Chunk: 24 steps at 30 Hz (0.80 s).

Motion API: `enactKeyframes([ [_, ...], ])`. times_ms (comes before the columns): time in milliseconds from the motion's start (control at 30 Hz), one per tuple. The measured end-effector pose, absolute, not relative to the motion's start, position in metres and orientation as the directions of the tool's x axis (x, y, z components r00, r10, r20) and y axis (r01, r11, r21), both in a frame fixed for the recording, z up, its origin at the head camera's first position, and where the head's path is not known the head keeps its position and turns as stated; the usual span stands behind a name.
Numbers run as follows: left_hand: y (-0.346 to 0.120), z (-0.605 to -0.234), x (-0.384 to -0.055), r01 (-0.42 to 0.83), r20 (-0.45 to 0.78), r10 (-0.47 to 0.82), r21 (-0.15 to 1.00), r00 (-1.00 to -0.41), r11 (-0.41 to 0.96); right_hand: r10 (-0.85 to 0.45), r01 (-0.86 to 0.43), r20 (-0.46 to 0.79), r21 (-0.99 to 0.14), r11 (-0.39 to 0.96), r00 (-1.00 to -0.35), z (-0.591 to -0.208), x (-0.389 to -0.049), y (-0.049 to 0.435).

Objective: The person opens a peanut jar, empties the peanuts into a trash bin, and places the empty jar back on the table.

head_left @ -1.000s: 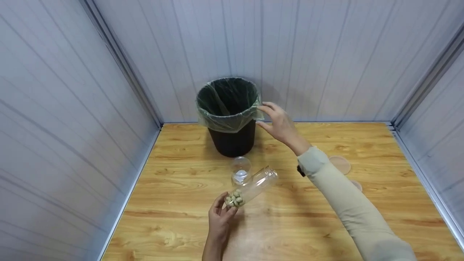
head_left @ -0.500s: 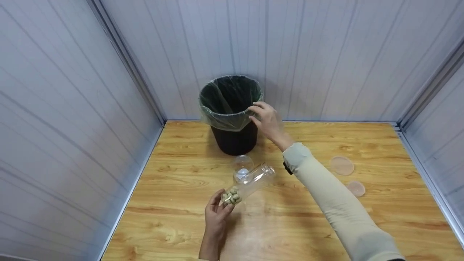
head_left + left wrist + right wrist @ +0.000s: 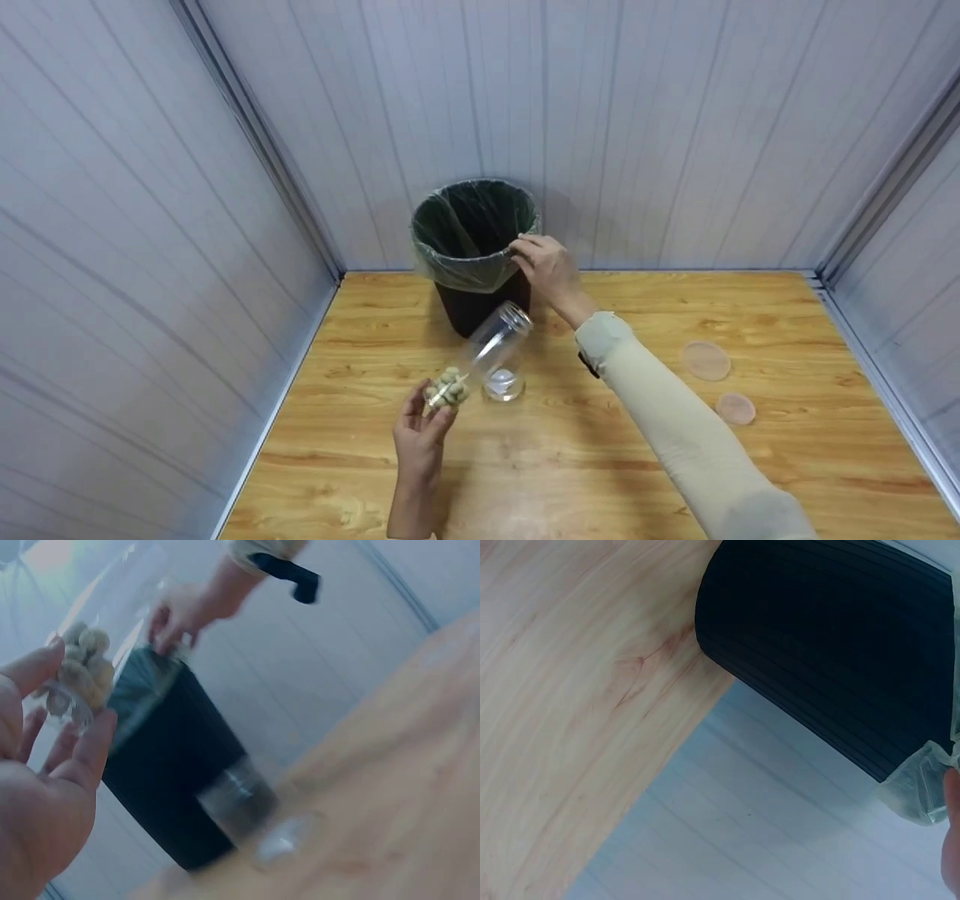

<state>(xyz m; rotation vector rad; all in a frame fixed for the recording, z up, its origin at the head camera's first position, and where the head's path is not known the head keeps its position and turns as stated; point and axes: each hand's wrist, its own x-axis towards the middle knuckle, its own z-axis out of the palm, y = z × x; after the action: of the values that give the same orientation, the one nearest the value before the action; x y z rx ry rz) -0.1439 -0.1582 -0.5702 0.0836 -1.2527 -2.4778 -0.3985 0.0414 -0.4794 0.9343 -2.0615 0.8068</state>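
My left hand (image 3: 420,442) holds a clear jar (image 3: 491,343) by its base, fingertips round the end. Pale, nut-like pieces (image 3: 448,388) lie gathered at that lower end, also plain in the left wrist view. Tilted, the jar points its open mouth up and right, overlapping the front of a black bin (image 3: 459,306). A thin translucent liner (image 3: 476,276) folds over the bin's rim. At the rim's front right, my right hand (image 3: 553,271) pinches the liner. In the right wrist view, a fingertip (image 3: 951,829) meets the bunched plastic (image 3: 919,784).
A clear container (image 3: 504,386) stands on the wooden surface (image 3: 600,465) before the bin. Two flat round discs, a larger one (image 3: 706,361) and a smaller one (image 3: 736,409), lie to the right. Panelled walls (image 3: 675,135) enclose the back and sides.
The left hand has moved left and raised the jar, bringing its mouth nearer the bin. The right hand has moved left along the rim, its fingers closing on the liner.
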Motion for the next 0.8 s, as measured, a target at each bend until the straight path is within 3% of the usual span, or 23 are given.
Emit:
enactKeyframes([
  [267, -0.17, -0.508, -0.159, 0.463, 0.259, -0.507, 0.823, -0.822, -0.329, -0.353, -0.8, 0.813, -0.212, 0.561, -0.462, -0.48, -0.396, 0.04],
  [500, -0.184, -0.463, -0.195, 0.56, 0.348, -0.626, 0.81, -0.698, -0.173, -0.326, -0.769, 0.808, -0.227, 0.598, -0.491, -0.476, -0.395, 0.038],
  [800, -0.191, -0.431, -0.225, 0.61, 0.513, -0.633, 0.788, -0.58, 0.079, -0.326, -0.742, 0.794, -0.221, 0.633, -0.514, -0.479, -0.397, 0.037],
])
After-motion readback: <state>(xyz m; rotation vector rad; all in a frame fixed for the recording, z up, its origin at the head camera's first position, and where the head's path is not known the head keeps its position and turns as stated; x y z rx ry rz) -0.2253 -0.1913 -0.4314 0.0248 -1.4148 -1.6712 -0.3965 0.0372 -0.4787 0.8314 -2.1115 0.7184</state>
